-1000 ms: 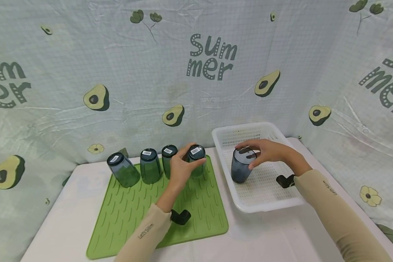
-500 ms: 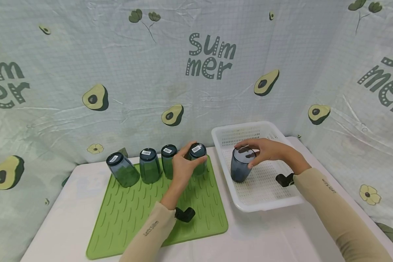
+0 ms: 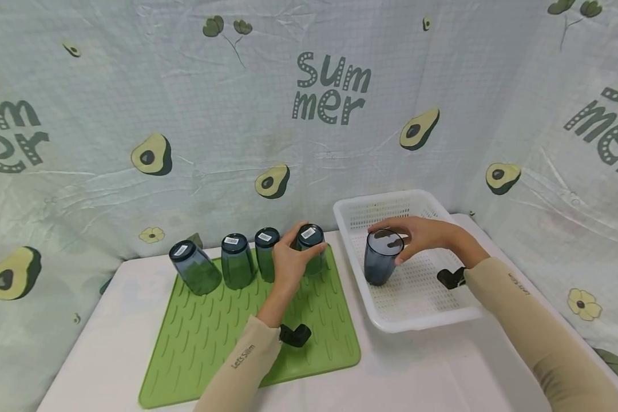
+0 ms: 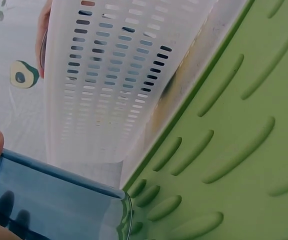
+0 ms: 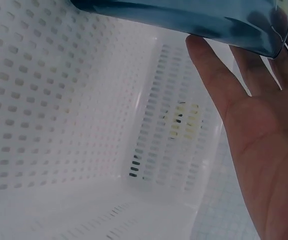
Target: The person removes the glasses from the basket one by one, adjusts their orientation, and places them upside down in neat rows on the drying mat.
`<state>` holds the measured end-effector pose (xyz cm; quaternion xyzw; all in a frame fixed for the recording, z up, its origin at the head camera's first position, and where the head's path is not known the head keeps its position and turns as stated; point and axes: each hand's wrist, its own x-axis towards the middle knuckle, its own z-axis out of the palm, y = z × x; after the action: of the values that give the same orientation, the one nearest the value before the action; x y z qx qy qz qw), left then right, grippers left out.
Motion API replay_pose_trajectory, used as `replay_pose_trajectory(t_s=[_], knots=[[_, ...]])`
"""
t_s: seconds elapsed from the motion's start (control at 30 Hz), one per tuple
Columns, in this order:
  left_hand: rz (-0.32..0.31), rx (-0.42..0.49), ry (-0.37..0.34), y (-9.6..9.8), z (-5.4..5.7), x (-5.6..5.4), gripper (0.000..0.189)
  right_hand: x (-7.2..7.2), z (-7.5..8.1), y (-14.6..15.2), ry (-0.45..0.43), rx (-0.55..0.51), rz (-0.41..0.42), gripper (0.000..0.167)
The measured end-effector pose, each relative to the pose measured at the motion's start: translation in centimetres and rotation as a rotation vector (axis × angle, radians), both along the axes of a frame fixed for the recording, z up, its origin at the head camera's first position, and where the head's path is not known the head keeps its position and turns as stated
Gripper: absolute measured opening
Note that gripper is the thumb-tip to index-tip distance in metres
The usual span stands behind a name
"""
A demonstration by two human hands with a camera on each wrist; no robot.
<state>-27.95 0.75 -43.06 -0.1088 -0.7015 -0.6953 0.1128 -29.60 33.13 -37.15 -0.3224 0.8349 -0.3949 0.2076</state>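
My left hand [image 3: 288,260] grips an upside-down blue tumbler [image 3: 311,263] near its labelled base, at the back right of the green ribbed mat [image 3: 226,343]. The tumbler's rim meets the mat in the left wrist view, where the thumb and fingertips show at the base end. Over the white basket [image 3: 414,323], my right hand [image 3: 424,236] holds a second blue tumbler [image 3: 378,266] by its upper part. That one stands mouth up, slightly tilted, inside the basket by its left wall. The right wrist view shows the fingers spread along the tumbler's side near its rim.
Three more upturned tumblers line the mat's back edge: a leaning one [image 3: 195,272] at the left end, a middle one [image 3: 238,263], and one [image 3: 266,257] beside my left hand. A printed cloth [image 3: 226,114] hangs close behind the table [image 3: 103,320].
My left hand and forearm have shifted slightly right, the tumbler under the fingers moving a little right and back with them. The right hand and its tumbler have stayed nearly still.
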Motion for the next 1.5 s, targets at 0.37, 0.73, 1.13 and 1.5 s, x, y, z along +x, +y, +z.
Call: replay_pose_trajectory(t_s=[0.37, 0.73, 1.13, 1.5], knots=[[-0.004, 0.001, -0.033, 0.0, -0.3, 0.0, 0.062, -0.7, -0.9, 0.1, 0.011, 0.018, -0.038, 0.089], [0.044, -0.001, -0.051, -0.1, -0.5, -0.2, 0.061, -0.9, -1.0, 0.1, 0.011, 0.022, -0.062, 0.087], [0.096, -0.134, -0.039, 0.4, -0.9, -0.9, 0.061, -0.8, -1.1, 0.3, 0.016, 0.004, -0.058, 0.088], [0.037, -0.197, 0.016, 0.0, -1.0, -0.9, 0.059, -0.6, -0.7, 0.0, 0.032, -0.048, -0.049, 0.087]])
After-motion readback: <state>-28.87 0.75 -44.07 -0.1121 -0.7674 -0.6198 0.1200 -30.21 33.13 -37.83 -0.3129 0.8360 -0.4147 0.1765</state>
